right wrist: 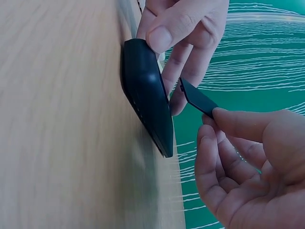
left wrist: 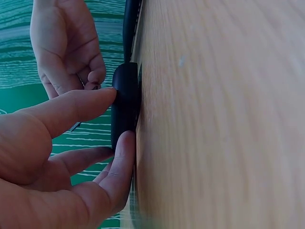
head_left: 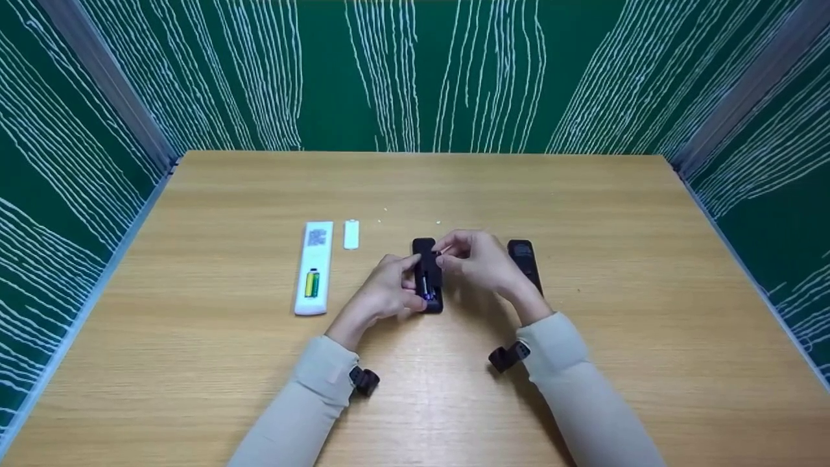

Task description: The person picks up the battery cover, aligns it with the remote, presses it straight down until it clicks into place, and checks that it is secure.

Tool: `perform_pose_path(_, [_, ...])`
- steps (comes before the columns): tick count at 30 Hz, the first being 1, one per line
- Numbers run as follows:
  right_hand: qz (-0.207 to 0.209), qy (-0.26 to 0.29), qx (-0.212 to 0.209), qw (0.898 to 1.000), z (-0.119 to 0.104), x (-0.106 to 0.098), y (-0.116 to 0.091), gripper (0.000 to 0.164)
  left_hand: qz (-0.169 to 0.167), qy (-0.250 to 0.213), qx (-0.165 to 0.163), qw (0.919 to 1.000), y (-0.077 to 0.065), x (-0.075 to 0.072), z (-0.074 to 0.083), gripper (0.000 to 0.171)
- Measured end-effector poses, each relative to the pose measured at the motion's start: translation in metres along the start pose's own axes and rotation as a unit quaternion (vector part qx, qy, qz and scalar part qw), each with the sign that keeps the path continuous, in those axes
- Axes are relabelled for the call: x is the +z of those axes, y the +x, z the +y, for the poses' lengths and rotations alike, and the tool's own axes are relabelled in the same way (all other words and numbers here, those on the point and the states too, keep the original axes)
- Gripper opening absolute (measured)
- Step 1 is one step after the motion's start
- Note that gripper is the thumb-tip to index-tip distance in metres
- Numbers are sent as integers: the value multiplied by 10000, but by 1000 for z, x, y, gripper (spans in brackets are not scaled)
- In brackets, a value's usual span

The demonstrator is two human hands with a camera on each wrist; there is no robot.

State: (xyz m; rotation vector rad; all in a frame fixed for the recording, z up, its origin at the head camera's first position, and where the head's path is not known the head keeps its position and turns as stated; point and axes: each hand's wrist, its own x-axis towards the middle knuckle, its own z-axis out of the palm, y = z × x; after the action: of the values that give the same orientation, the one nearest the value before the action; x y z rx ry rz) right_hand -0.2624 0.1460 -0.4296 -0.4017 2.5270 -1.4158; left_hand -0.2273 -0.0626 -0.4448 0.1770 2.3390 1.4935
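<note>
Lying on one table (head_left: 583,389): two black remotes (head_left: 428,275), one white remote (head_left: 314,267).

Bright even light, soft shadows, blurred wrist views.

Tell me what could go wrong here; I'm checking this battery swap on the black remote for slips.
1. The right hand pinches the black battery cover only at one end, so it could slip or go on crooked.
2. The left hand steadies the black remote just by its sides; pressure may tip it on the table.
3. The cells lie exposed and might pop loose.
</note>
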Motion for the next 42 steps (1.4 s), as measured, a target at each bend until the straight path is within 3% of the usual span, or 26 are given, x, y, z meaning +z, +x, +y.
perform_pose_path(8, [-121, 83, 50, 9999, -1, 3, -1, 16, -25, -40, 82, 10000, 1, 0, -1, 102])
perform_pose_path(20, [-313, 76, 2, 9995, 0, 9, 2, 15, 20, 95, -100, 9999, 0, -1, -1, 104])
perform_pose_path(42, [-522, 128, -16, 9986, 3, 9, 1, 14, 12, 50, 25, 10000, -1, 0, 1, 102])
